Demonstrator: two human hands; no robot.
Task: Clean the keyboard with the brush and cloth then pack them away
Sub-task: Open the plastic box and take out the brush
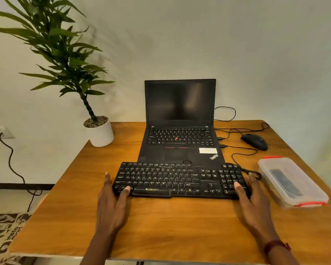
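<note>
A black keyboard (180, 180) lies across the middle of the wooden desk, in front of an open laptop. My left hand (111, 205) is at its left end: the thumb rests on the bottom-left keys and straight fingers lie along the left edge. My right hand (254, 203) mirrors this at the right end, thumb on the number pad and fingers along the right edge. A clear plastic box (292, 182) with red clips stands to the right, lid on, with a dark object inside. No cloth is visible.
The black laptop (180, 131) stands open behind the keyboard, its screen dark. A black mouse (254, 141) and cables lie at the back right. A potted plant (99, 131) stands on the back left corner. The desk's front edge (161, 258) is near me.
</note>
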